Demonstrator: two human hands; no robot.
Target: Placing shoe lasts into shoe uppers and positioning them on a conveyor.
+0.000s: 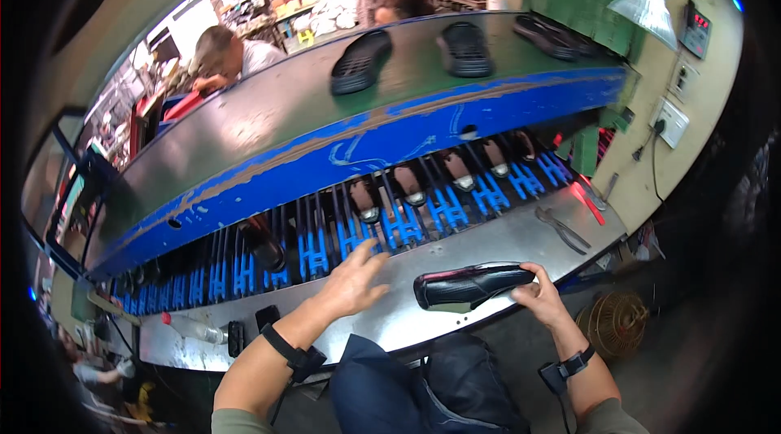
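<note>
Right hand (pixel 541 297) grips the right end of one black shoe upper (pixel 468 286), thumb and fingers closed on it: glossy, elongated, pinkish streak along top edge, held over the near side of the smooth metal table (pixel 512 243). Left hand (pixel 351 281) holding nothing, fingers spread, near the prongs (pixel 313 253). One pair of metal pliers (pixel 564 229) on table. Beyond: blue-tipped prongs in rows; three black soles (pixel 360 62), treaded, on the flat dark-green belt (pixel 244 129).
</note>
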